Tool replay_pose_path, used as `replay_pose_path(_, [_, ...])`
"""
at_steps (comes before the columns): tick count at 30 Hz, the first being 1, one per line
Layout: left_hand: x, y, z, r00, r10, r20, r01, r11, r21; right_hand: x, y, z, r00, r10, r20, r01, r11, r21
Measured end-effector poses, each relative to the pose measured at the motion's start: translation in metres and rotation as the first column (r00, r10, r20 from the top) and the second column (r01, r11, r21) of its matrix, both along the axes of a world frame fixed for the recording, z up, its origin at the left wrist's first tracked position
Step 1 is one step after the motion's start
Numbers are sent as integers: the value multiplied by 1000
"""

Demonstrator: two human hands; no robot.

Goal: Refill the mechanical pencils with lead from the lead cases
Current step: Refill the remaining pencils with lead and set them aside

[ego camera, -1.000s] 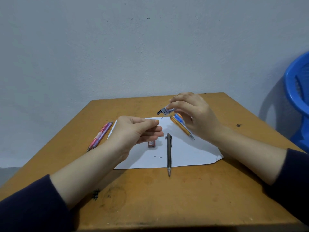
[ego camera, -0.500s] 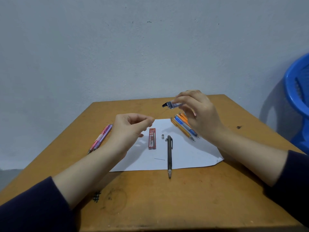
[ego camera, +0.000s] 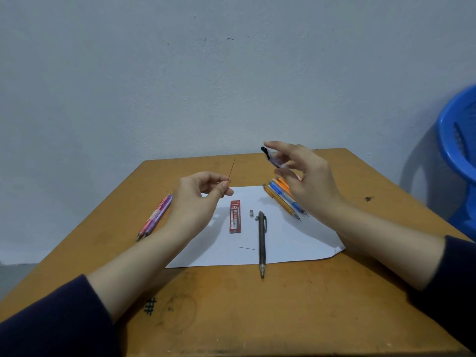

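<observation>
My left hand (ego camera: 198,199) pinches a thin lead stick (ego camera: 231,168) that points up above the white paper sheet (ego camera: 283,243). My right hand (ego camera: 306,181) holds a clear lead case with a black cap (ego camera: 273,158) raised over the table's far right side. On the paper lie a red lead case (ego camera: 235,216), a dark mechanical pencil (ego camera: 262,240) with its tip toward me, a small cap (ego camera: 251,213) and a loose lead (ego camera: 246,248). Orange and blue pencils (ego camera: 283,199) lie partly under my right hand.
Pink and purple pencils (ego camera: 155,217) lie on the wooden table (ego camera: 231,305) left of the paper. A blue plastic chair (ego camera: 458,155) stands at the right. A grey wall rises right behind the table.
My left hand lifted off the paper with the lead now standing up from its fingertips, uncovering the red case. My right hand raised the clear case higher.
</observation>
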State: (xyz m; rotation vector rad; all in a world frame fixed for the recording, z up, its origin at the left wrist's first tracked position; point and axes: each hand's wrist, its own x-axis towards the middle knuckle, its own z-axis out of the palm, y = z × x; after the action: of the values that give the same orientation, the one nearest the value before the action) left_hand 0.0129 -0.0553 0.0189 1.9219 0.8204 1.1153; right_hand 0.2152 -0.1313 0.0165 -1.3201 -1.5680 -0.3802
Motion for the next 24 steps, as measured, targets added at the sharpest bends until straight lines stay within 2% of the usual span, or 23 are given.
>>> replay_pose_path(5, [-1,1,0,999,17,-38,-15,998,60,-6,-2,0,999,32,-40,-33,999,-38])
replay_pose_path(17, [-4,10,-1,993,75,-90,-57,981,185,-22,-10,4,960,80,-267,-125,980,-155])
replay_pose_path(24, [-6,19,0,989,118,-84,-103,981,167,-26,-10,4,913,110,-394,-190,966,-172])
